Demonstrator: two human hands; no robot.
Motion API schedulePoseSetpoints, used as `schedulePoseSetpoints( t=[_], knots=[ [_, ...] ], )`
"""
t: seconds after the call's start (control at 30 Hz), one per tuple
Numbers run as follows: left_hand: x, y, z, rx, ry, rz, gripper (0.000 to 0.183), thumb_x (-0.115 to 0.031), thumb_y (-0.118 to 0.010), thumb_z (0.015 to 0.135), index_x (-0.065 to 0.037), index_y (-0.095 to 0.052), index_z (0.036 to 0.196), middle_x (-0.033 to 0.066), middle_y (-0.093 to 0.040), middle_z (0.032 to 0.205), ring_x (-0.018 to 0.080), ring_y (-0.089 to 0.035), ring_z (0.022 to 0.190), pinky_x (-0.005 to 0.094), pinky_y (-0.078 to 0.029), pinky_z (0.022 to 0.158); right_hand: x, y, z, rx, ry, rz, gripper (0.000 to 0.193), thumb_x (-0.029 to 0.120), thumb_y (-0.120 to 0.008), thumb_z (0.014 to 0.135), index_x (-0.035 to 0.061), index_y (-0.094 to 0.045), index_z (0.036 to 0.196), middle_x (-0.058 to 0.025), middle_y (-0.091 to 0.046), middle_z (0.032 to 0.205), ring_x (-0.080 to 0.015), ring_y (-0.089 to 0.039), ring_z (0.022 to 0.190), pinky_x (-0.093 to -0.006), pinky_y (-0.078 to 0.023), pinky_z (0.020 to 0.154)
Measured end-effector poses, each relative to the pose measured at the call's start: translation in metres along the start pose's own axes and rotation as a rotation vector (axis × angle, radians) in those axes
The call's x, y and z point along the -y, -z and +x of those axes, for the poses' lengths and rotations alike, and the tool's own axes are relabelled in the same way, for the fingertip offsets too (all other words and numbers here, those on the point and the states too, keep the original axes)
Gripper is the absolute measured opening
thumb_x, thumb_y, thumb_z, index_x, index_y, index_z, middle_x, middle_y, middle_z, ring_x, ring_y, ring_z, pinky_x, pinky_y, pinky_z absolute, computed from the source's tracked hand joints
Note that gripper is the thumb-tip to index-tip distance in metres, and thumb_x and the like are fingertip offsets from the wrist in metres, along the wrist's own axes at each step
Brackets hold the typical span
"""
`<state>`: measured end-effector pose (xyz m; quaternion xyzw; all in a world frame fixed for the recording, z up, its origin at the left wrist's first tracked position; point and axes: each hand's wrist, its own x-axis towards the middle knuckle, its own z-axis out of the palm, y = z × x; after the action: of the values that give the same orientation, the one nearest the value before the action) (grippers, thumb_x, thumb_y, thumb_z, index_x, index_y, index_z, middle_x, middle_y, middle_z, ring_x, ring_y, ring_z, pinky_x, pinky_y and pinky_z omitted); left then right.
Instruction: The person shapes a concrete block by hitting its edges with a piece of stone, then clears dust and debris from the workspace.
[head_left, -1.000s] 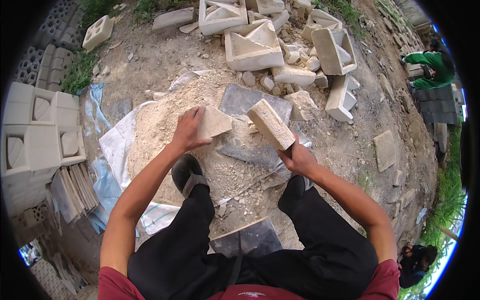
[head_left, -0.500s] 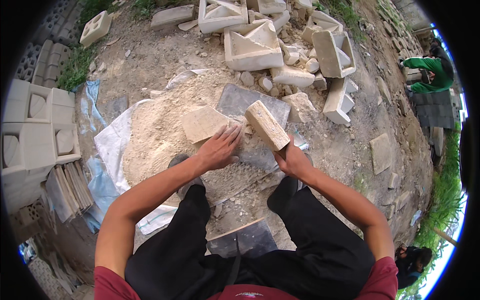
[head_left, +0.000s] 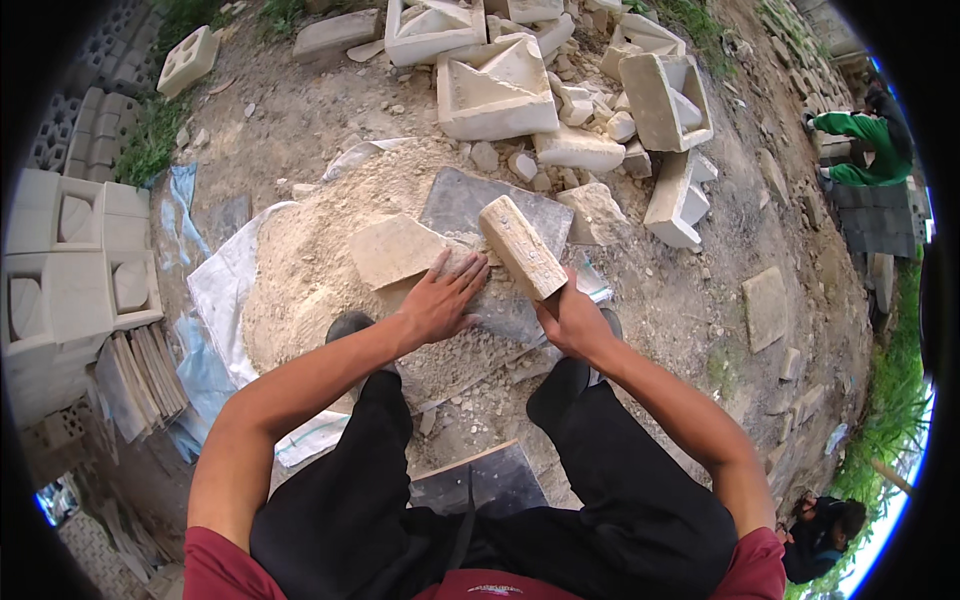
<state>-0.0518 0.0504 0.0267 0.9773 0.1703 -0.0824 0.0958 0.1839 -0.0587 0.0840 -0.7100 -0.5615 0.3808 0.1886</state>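
My right hand [head_left: 573, 318] grips the near end of a thick oblong block [head_left: 522, 248], pale with a rough, wood-like face. The block is tilted over a dark flat slab [head_left: 465, 195], its far end toward the left. My left hand [head_left: 446, 297] lies with fingers stretched out at the right edge of a broken pale slab piece [head_left: 398, 250], close to some crumbs. Whether its fingertips press on the piece or on the crumbs I cannot tell. Under and around the piece spreads a heap of sandy rubble [head_left: 300, 270] on a white sheet [head_left: 222, 285].
Broken hollow blocks [head_left: 497, 95] and chunks pile up at the far side. Pale blocks [head_left: 80, 225] are stacked at left, beside leaning thin slabs [head_left: 140, 380]. A dark board [head_left: 485, 480] lies between my legs. Another person [head_left: 870, 150] in green trousers sits far right; one more [head_left: 825, 535] is lower right.
The whole view has shifted slightly. My left hand sits a little further right against the broken slab piece. My right hand keeps its grip on the block, which is still tilted over the dark slab.
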Motion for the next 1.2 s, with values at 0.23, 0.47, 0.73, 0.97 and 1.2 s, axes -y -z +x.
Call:
schedulePoseSetpoints(
  t=[0.23, 0.47, 0.73, 0.97, 1.2],
  knots=[
    [0.0, 0.0, -0.001, 0.015, 0.035, -0.032, 0.081, -0.053, -0.049, 0.092, -0.002, -0.024, 0.149, 0.0112, -0.027, 0.156, 0.0231, -0.02, 0.146, 0.0517, -0.005, 0.119, 0.022, 0.017, 0.005, -0.095, 0.04, 0.064, 0.065, 0.024, -0.063, 0.088, -0.0092, -0.028, 0.131, -0.0353, -0.062, 0.09, -0.0514, -0.061, 0.085, -0.0536, -0.049, 0.072],
    [-0.001, 0.002, 0.002, -0.008, 0.018, -0.052, 0.08, -0.053, -0.049, 0.092, -0.002, -0.024, 0.149, 0.0116, -0.027, 0.156, 0.0234, -0.021, 0.146, 0.0514, -0.006, 0.119, -0.013, 0.002, 0.012, -0.003, -0.043, -0.063, 0.062, 0.023, -0.063, 0.088, -0.0093, -0.029, 0.128, -0.0336, -0.063, 0.086, -0.0514, -0.061, 0.08, -0.0536, -0.049, 0.069],
    [0.002, 0.0, -0.004, -0.014, 0.021, -0.015, 0.078, -0.053, -0.045, 0.093, -0.002, -0.025, 0.149, 0.0124, -0.03, 0.154, 0.0237, -0.022, 0.146, 0.0504, -0.006, 0.119, 0.023, 0.013, 0.009, -0.134, 0.155, 0.037, 0.061, 0.023, -0.062, 0.088, -0.0107, -0.03, 0.127, -0.0347, -0.063, 0.085, -0.0514, -0.061, 0.079, -0.055, -0.048, 0.07],
    [0.002, 0.0, -0.001, -0.026, 0.016, -0.037, 0.079, -0.053, -0.047, 0.093, -0.001, -0.024, 0.149, 0.0134, -0.03, 0.154, 0.0248, -0.022, 0.146, 0.0494, -0.007, 0.12, -0.002, 0.004, 0.019, -0.02, -0.034, -0.055, 0.063, 0.021, -0.064, 0.087, -0.0115, -0.028, 0.127, -0.0348, -0.062, 0.084, -0.0522, -0.061, 0.079, -0.0551, -0.048, 0.07],
    [0.026, 0.016, -0.015, -0.078, 0.187, -0.097, 0.084, -0.047, -0.054, 0.092, 0.003, -0.018, 0.149, 0.0182, -0.022, 0.156, 0.0307, -0.015, 0.147, 0.0523, -0.006, 0.119, 0.032, 0.0, 0.002, -0.105, 0.082, 0.117, 0.064, 0.023, -0.063, 0.088, -0.012, -0.028, 0.128, -0.0367, -0.061, 0.09, -0.0527, -0.061, 0.084, -0.0542, -0.048, 0.074]
  ],
)
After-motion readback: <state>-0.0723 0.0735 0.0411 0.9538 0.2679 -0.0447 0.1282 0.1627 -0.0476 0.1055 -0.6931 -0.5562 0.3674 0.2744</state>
